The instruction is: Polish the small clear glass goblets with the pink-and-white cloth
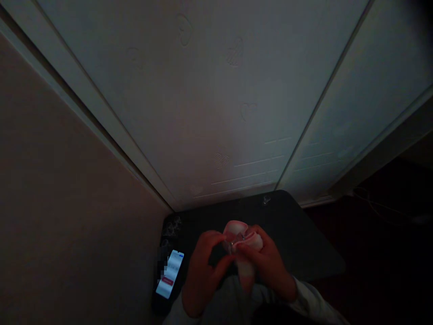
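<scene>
In dim light, a pink and white folded item, seemingly soft, is held up between both hands over the near side of a dark table. My left hand pinches a small clear piece at the item's left side, thumb and fingertips close together. My right hand grips the item from the right, its thumb across the front and its fingers behind. A paler part of the item hangs below my right thumb. What the small clear piece is cannot be made out.
The dark table stands against a white panel with heart reliefs. A lit phone lies at its left edge, with clear small pieces beyond. Another clear piece is near the back edge. A brownish wall rises at left.
</scene>
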### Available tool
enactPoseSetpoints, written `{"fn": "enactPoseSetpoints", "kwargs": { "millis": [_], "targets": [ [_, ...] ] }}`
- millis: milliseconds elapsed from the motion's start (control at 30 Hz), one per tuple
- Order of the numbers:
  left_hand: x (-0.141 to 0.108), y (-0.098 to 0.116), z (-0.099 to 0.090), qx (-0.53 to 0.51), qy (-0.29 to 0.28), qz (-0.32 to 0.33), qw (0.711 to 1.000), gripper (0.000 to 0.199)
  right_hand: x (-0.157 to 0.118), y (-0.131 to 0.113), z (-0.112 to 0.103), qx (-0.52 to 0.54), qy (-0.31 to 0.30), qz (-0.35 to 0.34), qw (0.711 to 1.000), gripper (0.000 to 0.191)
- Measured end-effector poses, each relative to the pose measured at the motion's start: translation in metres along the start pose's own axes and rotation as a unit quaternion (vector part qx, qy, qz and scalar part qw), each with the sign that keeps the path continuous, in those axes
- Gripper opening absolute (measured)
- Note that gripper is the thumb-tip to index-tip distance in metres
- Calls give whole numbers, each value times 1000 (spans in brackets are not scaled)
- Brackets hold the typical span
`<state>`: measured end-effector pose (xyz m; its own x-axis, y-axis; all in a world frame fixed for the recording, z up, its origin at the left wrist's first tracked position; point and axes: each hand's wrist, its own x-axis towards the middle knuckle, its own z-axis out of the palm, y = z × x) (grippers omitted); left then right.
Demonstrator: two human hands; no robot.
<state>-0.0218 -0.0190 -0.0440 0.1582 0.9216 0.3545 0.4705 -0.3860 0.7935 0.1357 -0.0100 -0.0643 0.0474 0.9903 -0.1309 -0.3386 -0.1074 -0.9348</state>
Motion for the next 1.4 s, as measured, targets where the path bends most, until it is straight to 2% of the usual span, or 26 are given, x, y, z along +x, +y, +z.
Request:
{"fn": "enactPoseSetpoints", "kwargs": {
  "millis": [133,267,333,433,633,933,1167,1400],
  "targets": [
    [0,-1,-1,71,6,69,995,31,0,-2,2,15,-14,16,1000,37],
    [3,-3,-4,152,21,178,972,28,1,-1,1,17,-17,25,999,36],
    [5,-3,-5,174,24,195,965,25,1,-1,1,2,-9,25,1000,34],
    [5,-3,-6,181,12,182,966,23,1,-1,0,-16,-3,16,1000,33],
    [3,-1,-5,137,19,120,983,20,0,1,0,-24,-17,18,999,33],
    [0,3,-4,27,-13,-41,999,14,-3,3,-1,-64,-33,-31,997,27],
    [2,11,0,-44,-58,-147,986,33,-4,6,-3,-128,-56,-132,981,19],
    [2,10,6,-147,-77,-264,950,52,-3,7,-4,-164,-63,-211,962,16]
  ]
}}
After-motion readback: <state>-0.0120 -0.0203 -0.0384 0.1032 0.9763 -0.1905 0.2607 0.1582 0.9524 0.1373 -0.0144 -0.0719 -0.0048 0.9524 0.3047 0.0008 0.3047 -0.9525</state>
